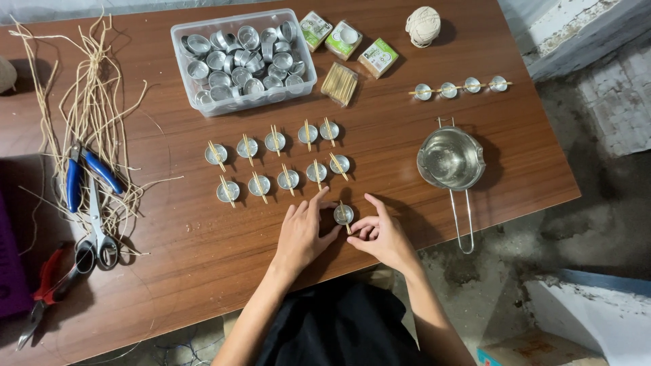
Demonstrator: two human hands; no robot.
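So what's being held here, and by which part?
Both hands, left hand and right hand, pinch one small metal cup by its rim; a wooden stick lies across it.

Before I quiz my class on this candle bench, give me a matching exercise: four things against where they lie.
Things:
1. Pliers
2. Twine ball
3. Melting pot
4. Tub of cups

Places:
A. Far edge, right of the small boxes
B. Right side, handle toward the near edge
C. Left, on the loose strands
D. Far middle of the table

Pairs: 1-C, 2-A, 3-B, 4-D
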